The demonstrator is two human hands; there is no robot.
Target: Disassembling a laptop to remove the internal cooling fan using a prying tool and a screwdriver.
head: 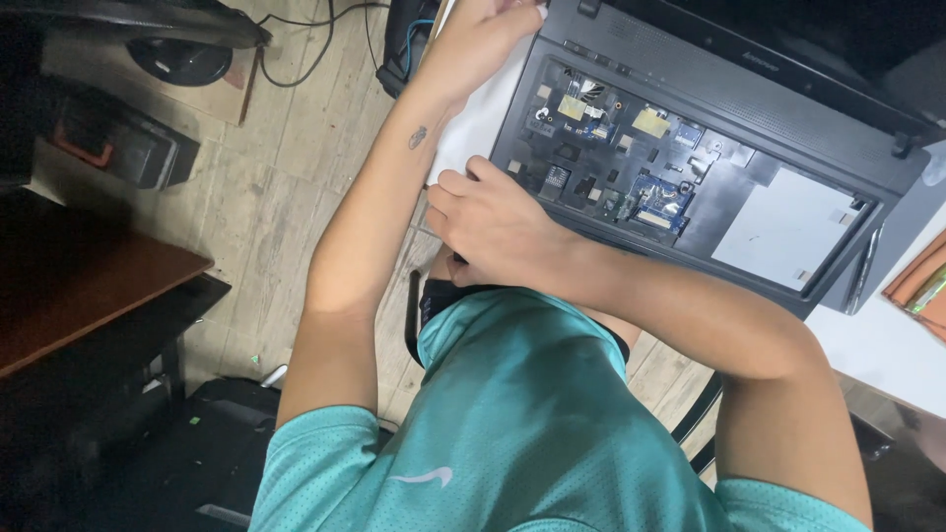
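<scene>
A black laptop (749, 108) lies open on a white table (887, 345). Its keyboard is off, so green and blue circuit boards (631, 167) and a white panel (783, 227) show. My left hand (478, 39) reaches to the laptop's far left corner by the hinge; its fingertips are cut off by the frame's top edge. My right hand (493, 232) is curled on the near left edge of the laptop's base, fingers bent over the rim. Whether it also holds a small tool is hidden. My teal shirt fills the lower middle of the view.
Pale wooden floor (266, 207) lies at the left, with black cables (315, 39) and a dark box (118, 148) on it. A brown desk top (69, 296) juts in from the left. An orange object (921, 281) sits at the right edge. A black seat (207, 463) shows below.
</scene>
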